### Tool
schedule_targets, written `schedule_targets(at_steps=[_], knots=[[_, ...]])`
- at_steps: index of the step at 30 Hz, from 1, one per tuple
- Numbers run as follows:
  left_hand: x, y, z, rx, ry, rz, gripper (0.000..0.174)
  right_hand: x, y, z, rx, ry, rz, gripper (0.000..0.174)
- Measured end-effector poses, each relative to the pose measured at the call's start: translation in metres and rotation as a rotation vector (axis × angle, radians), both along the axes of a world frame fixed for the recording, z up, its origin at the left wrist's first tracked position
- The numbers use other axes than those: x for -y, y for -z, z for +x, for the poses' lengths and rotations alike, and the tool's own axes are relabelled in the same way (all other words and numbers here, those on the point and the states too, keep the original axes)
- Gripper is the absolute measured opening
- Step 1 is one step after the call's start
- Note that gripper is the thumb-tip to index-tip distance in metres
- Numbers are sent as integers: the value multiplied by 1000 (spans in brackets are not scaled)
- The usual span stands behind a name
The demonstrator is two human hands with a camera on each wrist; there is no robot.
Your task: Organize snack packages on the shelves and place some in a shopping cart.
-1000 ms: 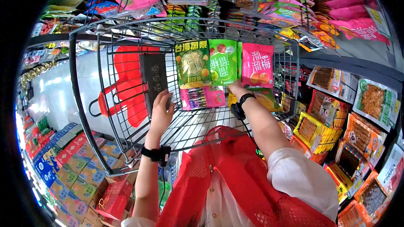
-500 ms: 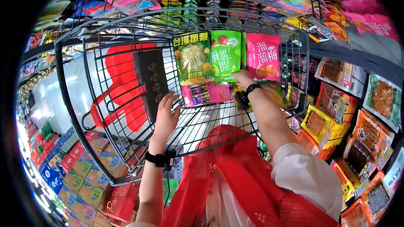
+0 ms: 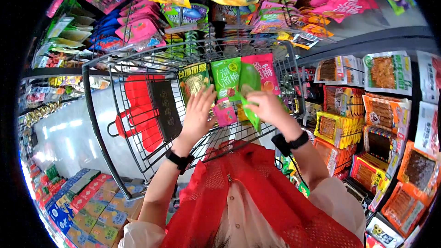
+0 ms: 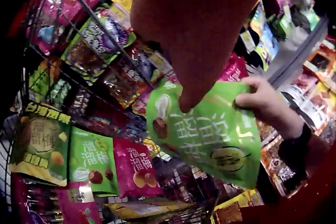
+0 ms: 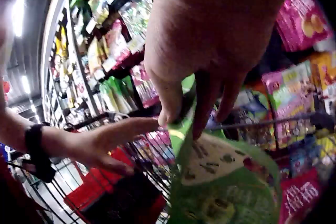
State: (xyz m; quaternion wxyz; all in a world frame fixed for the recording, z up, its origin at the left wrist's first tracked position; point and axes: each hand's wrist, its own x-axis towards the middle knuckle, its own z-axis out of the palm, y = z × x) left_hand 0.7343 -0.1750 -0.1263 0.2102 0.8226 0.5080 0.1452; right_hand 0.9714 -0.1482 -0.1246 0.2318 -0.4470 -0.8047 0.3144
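My right hand (image 3: 271, 108) pinches the top edge of a green snack bag (image 4: 205, 134), held up over the shopping cart (image 3: 133, 193). My left hand (image 3: 200, 110) hovers to its left with fingers extended; in the left wrist view a fingertip overlaps the bag's front. Behind the held bag, a dark green and yellow bag (image 3: 190, 76), another green bag (image 3: 226, 76) and a pink bag (image 3: 266, 66) stand in a row in the cart. A smaller pink packet (image 3: 225, 115) lies in front of them, partly covered by my left hand in the head view.
A black box (image 3: 163, 105) stands at the cart's left side, beside a red item (image 3: 142, 117) seen through the wire. Hanging snack bags (image 3: 197, 16) line the shelf ahead. Packaged snacks (image 3: 335, 126) fill the right rack. Stacked cartons (image 3: 108, 213) stand at lower left.
My right hand has drawn a green bag up from the row, toward me. My left hand has moved right, closer to it. The head view has shifted, showing more of the shelf ahead.
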Motion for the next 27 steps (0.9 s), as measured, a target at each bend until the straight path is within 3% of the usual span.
schedule_targets(at_steps=[3, 5, 7, 8, 10, 11, 14, 15, 16, 18, 21, 22, 24, 27], knots=[[-1, -23, 24, 40, 175, 105, 69, 23, -66, 5, 160, -123, -18, 16], [0, -30, 30, 65, 240, 177, 68, 31, -91, 8, 13, -97, 176, 13], [4, -36, 34, 250, 184, -142, 63, 39, -106, 14, -9, -80, 194, 11], [9, -43, 36, 399, 131, -108, 45, 41, -112, 16, -38, -64, 195, 11], [15, -40, 35, 465, 166, -273, 31, 42, -123, 17, -80, -70, 236, 9], [20, -37, 42, 566, 92, -273, 20, 43, -130, 18, -117, -46, 261, 9], [24, -57, 61, 638, -134, -182, 13, 48, -162, 28, -199, 29, 301, 7], [26, -60, 71, 817, -300, -375, 9, 48, -176, 34, -309, 158, 446, 9], [26, -82, 81, 798, -353, -302, 9, 50, -189, 42, -420, 287, 590, 12], [28, -102, 99, 1040, -504, -404, 11, 59, -200, 70, -381, 398, 603, 29], [45, -134, 135, 1557, -556, -582, 12, 84, -188, 97, -318, 497, 408, 56], [50, -144, 144, 1605, -513, -595, 13, 88, -177, 100, -530, 486, 145, 56], [62, -147, 163, 1631, -474, -553, 14, 109, -175, 123, -642, 236, -264, 56], [90, -170, 189, 1579, -464, -539, 13, 144, -176, 144, -753, 247, -373, 53]])
